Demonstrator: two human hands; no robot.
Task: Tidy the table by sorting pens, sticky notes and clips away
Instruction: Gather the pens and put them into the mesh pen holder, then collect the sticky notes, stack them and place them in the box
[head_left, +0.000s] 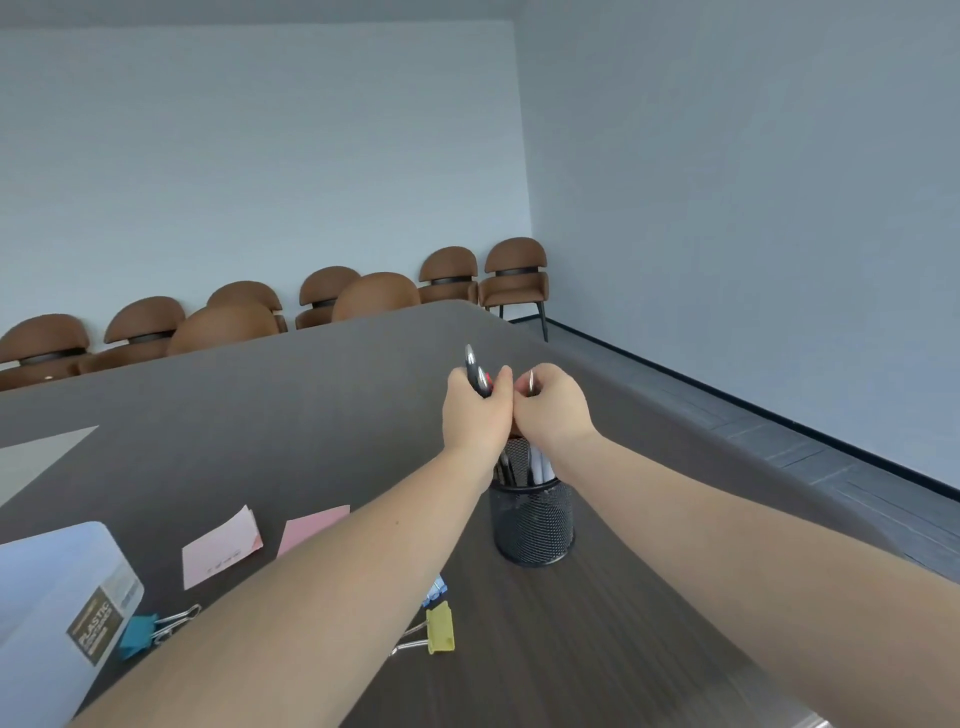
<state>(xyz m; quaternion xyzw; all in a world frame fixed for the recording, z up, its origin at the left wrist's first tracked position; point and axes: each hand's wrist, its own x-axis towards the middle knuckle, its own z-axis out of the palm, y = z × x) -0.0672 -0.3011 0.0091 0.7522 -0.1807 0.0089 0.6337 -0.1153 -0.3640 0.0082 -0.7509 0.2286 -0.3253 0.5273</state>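
My left hand (475, 410) is closed around a bunch of dark pens (477, 373) whose silver tips stick up above the fist. My right hand (550, 405) presses against it, fingers closed, with a silver pen end (532, 382) showing at its top. Both hands hover just above a black mesh pen cup (532, 519) that holds several pens. Two pink sticky-note pads (221, 548) (311, 526) lie left of the cup. A teal binder clip (139, 635) and a yellow binder clip (440, 627) lie nearer to me; a blue clip (435, 592) peeks out beside my left forearm.
A translucent plastic box (47, 613) with a label stands at the near left on the dark wooden table (322, 415). Brown chairs (514, 275) line the far wall behind the table. The table's right edge runs close to the cup.
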